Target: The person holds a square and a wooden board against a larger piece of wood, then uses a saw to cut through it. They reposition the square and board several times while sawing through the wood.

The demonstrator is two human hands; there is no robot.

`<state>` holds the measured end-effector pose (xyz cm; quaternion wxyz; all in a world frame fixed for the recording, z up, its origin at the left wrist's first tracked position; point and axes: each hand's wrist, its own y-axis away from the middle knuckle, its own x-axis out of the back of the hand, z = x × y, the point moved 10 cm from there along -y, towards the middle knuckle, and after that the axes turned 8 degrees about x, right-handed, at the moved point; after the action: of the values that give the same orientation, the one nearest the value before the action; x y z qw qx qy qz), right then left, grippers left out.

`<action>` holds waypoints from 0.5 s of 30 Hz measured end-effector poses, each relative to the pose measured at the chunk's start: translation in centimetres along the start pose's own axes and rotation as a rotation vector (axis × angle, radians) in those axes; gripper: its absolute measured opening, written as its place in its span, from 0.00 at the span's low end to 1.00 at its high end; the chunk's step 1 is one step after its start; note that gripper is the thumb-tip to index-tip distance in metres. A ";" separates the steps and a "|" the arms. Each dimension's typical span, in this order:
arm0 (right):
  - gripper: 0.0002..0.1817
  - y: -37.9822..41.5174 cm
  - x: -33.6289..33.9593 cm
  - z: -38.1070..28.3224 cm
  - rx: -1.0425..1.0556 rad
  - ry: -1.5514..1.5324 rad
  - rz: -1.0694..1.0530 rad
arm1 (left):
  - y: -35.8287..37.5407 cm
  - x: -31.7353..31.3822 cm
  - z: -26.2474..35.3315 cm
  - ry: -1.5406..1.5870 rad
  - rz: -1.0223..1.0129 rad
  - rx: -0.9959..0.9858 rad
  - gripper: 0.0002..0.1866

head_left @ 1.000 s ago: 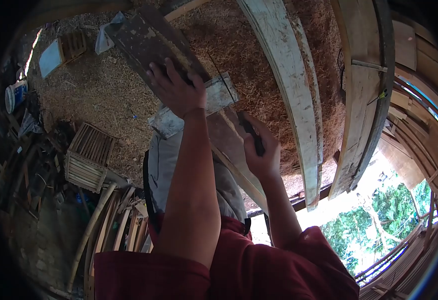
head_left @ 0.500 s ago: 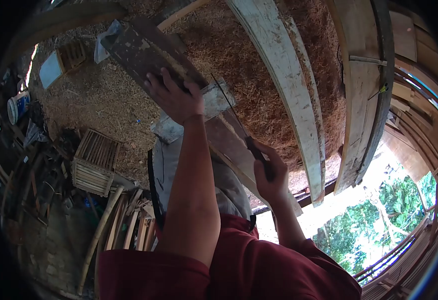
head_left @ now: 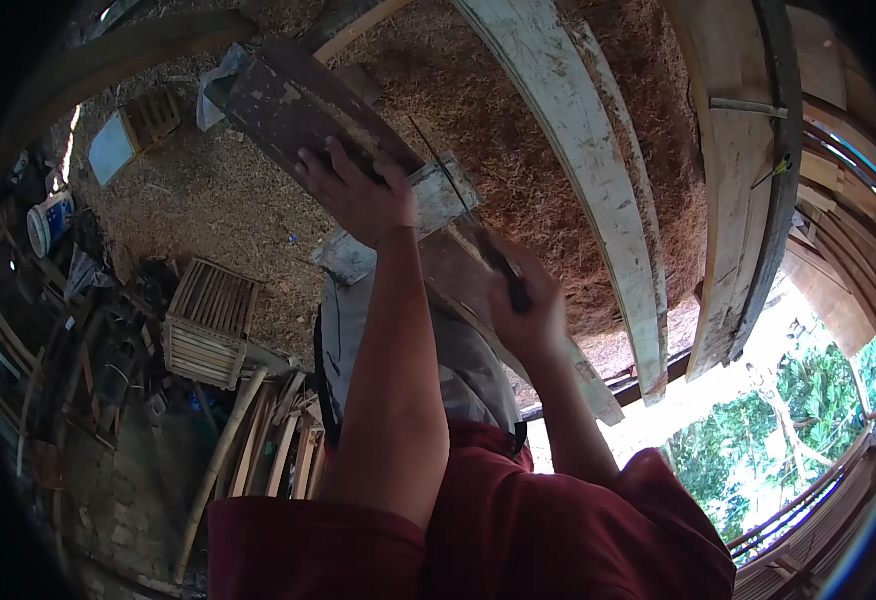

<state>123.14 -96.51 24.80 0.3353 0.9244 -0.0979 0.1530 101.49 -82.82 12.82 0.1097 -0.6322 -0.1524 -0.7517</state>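
My left hand (head_left: pixel 366 198) lies with fingers spread on a long dark brown board (head_left: pixel 293 108) with peeling paint. Across the board runs a short whitish plank (head_left: pixel 446 200), just beside that hand. My right hand (head_left: pixel 530 312) is wrapped round the dark handle of a handsaw (head_left: pixel 444 172). Its thin blade shows nearly edge-on, crossing the right end of the whitish plank and pointing away from me. Where the teeth meet the wood cannot be made out.
Long pale curved planks (head_left: pixel 583 150) stretch along the right. Wood shavings (head_left: pixel 228 180) cover the ground. At left are a slatted wooden crate (head_left: pixel 208 320), a white bucket (head_left: pixel 46 225) and a pile of wood strips (head_left: pixel 278 440). Greenery (head_left: pixel 758 450) shows at lower right.
My right hand has pushed the handsaw forward and up-left, so its handle is closer to the whitish plank. My left hand stays on the board. The whole view has shifted slightly.
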 end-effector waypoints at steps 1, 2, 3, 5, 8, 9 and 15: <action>0.22 -0.2 -0.3 0.0 0.018 0.006 0.008 | 0.3 0.1 -0.2 -0.002 -0.013 0.007 0.38; 0.22 -0.3 -0.4 -0.1 0.036 -0.009 0.027 | 0.2 0.0 -0.2 0.000 -0.018 0.010 0.38; 0.22 -0.5 -0.4 -0.1 0.054 -0.023 0.043 | 0.0 -0.2 -0.2 0.001 -0.023 0.016 0.38; 0.21 2.6 1.1 -0.1 -0.064 -0.068 0.019 | 0.4 0.0 -0.5 -0.002 -0.031 0.024 0.39; 0.21 1.7 1.2 -0.5 -0.040 -0.049 0.024 | 0.0 -0.1 -0.4 -0.012 -0.026 0.026 0.39; 0.21 -0.5 0.0 -0.3 0.034 0.010 0.035 | 0.0 -0.2 -0.2 -0.015 -0.022 0.027 0.39; 0.22 3.7 1.5 -0.8 -0.079 -0.046 0.064 | -0.1 0.0 0.0 -0.020 -0.048 0.040 0.39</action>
<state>123.28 -98.93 28.05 0.3640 0.9101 -0.1412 0.1386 101.45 -82.75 12.79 0.1025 -0.6335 -0.1836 -0.7446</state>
